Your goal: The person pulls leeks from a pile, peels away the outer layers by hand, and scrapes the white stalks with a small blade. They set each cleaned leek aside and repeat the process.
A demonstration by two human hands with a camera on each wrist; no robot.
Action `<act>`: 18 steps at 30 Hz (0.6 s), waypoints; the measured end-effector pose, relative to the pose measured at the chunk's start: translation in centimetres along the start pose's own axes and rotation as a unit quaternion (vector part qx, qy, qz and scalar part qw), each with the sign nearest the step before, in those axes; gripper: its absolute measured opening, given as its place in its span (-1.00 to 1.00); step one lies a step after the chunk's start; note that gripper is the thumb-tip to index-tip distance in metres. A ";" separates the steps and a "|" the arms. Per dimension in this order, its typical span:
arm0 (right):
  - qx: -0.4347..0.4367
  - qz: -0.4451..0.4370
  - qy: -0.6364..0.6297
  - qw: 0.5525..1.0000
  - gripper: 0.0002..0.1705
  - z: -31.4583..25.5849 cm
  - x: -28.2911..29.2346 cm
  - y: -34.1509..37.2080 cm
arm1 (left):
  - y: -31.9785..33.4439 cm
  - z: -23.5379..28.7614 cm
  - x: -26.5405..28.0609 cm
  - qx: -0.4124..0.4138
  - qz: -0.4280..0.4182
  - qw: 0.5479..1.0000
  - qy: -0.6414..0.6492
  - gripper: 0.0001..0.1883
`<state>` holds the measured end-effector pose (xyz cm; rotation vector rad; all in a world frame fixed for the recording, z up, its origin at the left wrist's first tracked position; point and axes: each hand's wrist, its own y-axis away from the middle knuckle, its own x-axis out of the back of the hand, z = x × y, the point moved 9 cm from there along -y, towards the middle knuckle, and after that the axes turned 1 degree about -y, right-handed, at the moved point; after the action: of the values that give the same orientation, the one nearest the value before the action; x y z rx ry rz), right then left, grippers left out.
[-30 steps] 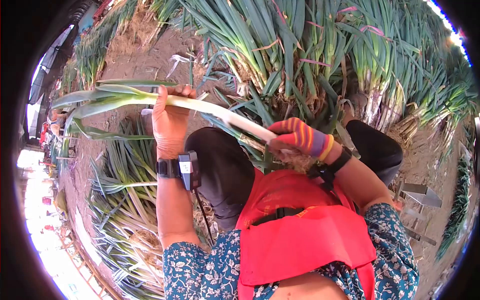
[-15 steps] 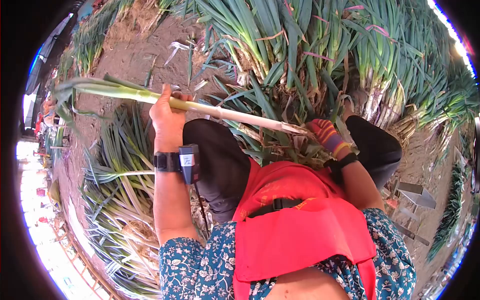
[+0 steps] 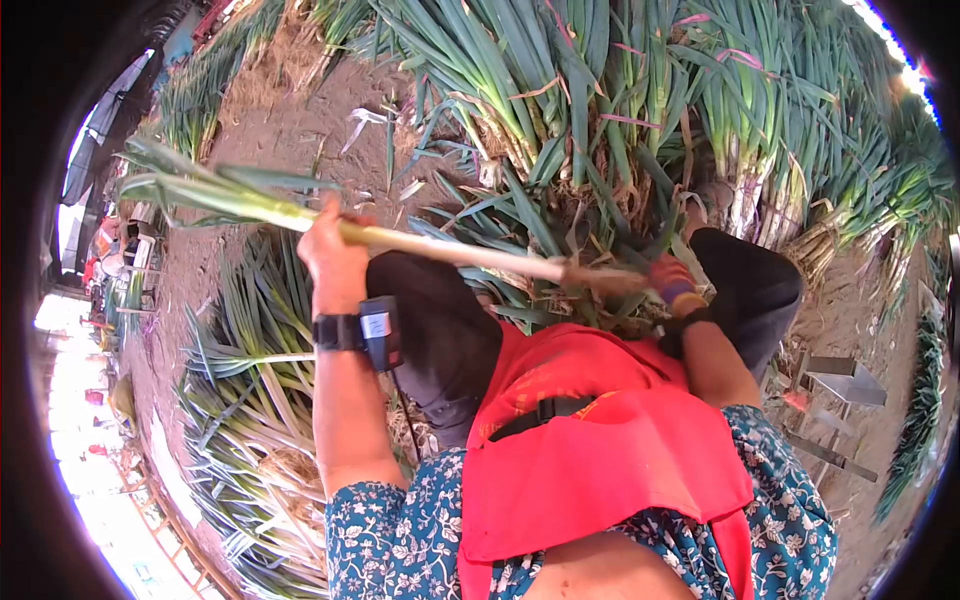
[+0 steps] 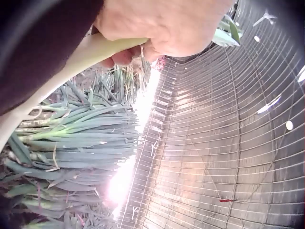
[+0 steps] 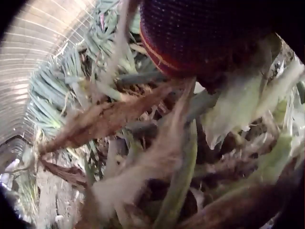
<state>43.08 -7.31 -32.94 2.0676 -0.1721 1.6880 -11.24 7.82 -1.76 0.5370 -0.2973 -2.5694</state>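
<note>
In the head view my bare left hand (image 3: 335,250) grips a long leek (image 3: 470,253) around the upper part of its pale stalk. Green leaves fan out to the left, and the stalk slopes down to the right over my knees. The left wrist view shows the same leek (image 4: 78,62) passing under the curled fingers of that hand (image 4: 167,28). My right hand (image 3: 680,283), in a striped purple, orange and yellow glove, is beside the blurred brown root end. From the glove (image 5: 190,38) hang withered brown outer leaves (image 5: 105,117), pinched at its underside; the fingertips are hidden.
Tied bunches of leeks (image 3: 560,90) stand ahead and to the right. A heap of loose leeks (image 3: 260,400) lies at the left. Leaf scraps (image 3: 410,190) litter the dirt floor (image 3: 330,110). A small metal stand (image 3: 845,380) is at the right.
My right hand has moved right and down from the stalk to beyond the root end. The leek has swung from one slant to another, root end rightward, with my left hand still gripping it.
</note>
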 end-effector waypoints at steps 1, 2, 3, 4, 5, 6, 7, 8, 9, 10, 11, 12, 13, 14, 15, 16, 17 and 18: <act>0.000 0.038 -0.028 0.999 -0.61 2.8 1.1 0.5 | -1.9 0.0 1.8 0.013 -0.011 0.999 0.043 -0.77; 0.002 0.070 -0.054 0.996 -0.57 4.7 2.6 1.5 | -1.5 0.9 2.7 -0.008 -0.025 0.999 0.035 -0.76; 0.004 0.065 -0.050 0.997 -0.57 4.5 3.6 1.9 | -1.2 0.9 3.4 -0.003 -0.014 0.999 0.047 -0.77; -0.003 0.031 -0.068 0.997 -0.53 4.0 4.9 1.1 | -1.2 1.0 3.8 -0.004 -0.002 0.998 0.065 -0.77; -0.009 -0.008 -0.084 0.996 -0.48 3.0 6.3 1.1 | -1.4 0.8 4.5 -0.005 0.008 0.998 0.069 -0.77; -0.003 -0.011 -0.080 0.997 -0.48 1.5 8.4 1.4 | -1.5 0.4 4.7 0.004 0.006 0.996 0.092 -0.77; 0.057 -0.057 -0.024 0.996 -0.48 -1.5 10.1 1.9 | -1.6 0.2 4.3 0.011 -0.003 0.993 0.115 -0.76; 0.115 -0.100 0.030 0.988 -0.48 -4.2 11.1 2.7 | -1.3 0.2 3.8 0.007 -0.004 0.993 0.115 -0.76; 0.164 0.007 0.064 0.984 -0.49 -6.6 14.0 3.3 | -0.9 0.1 3.0 0.009 -0.010 0.992 0.123 -0.80; 0.206 0.098 0.039 0.973 -0.50 -9.4 16.9 3.5 | -0.6 0.1 2.1 0.010 -0.017 0.991 0.132 -0.83; 0.246 0.186 0.013 0.951 -0.51 -12.4 19.8 3.9 | -0.8 -0.2 1.6 0.013 -0.028 0.989 0.142 -0.82; 0.299 0.219 -0.105 0.923 -0.52 -15.2 22.1 4.0 | -0.4 -0.3 1.1 0.009 -0.022 0.988 0.151 -0.81; 0.347 0.246 -0.221 0.877 -0.53 -18.1 24.5 4.7 | -0.1 -0.4 0.2 0.013 -0.045 0.985 0.167 -0.81; 0.341 0.173 -0.242 0.892 -0.54 -22.8 28.1 6.9 | 0.1 -0.6 -0.5 0.019 -0.067 0.981 0.182 -0.80; 0.436 0.126 -0.210 0.866 -0.48 -26.9 29.6 9.2 | 0.3 -0.6 -1.1 0.012 -0.077 0.982 0.173 -0.79; 0.470 0.161 -0.215 0.841 -0.46 -29.6 30.5 10.9 | 0.3 -0.8 -1.4 0.012 -0.076 0.982 0.175 -0.79; 0.502 0.196 -0.219 0.814 -0.43 -32.2 31.2 12.8 | 0.4 -0.9 -2.0 0.005 -0.093 0.979 0.181 -0.77; 0.486 0.185 -0.181 0.835 -0.42 -34.5 31.3 13.8 | 0.6 -0.8 -2.6 -0.002 -0.110 0.976 0.188 -0.74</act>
<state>14.47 1.03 5.40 3.2941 0.2568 1.7637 -8.53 8.50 -1.50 1.0883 -0.1032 -2.6028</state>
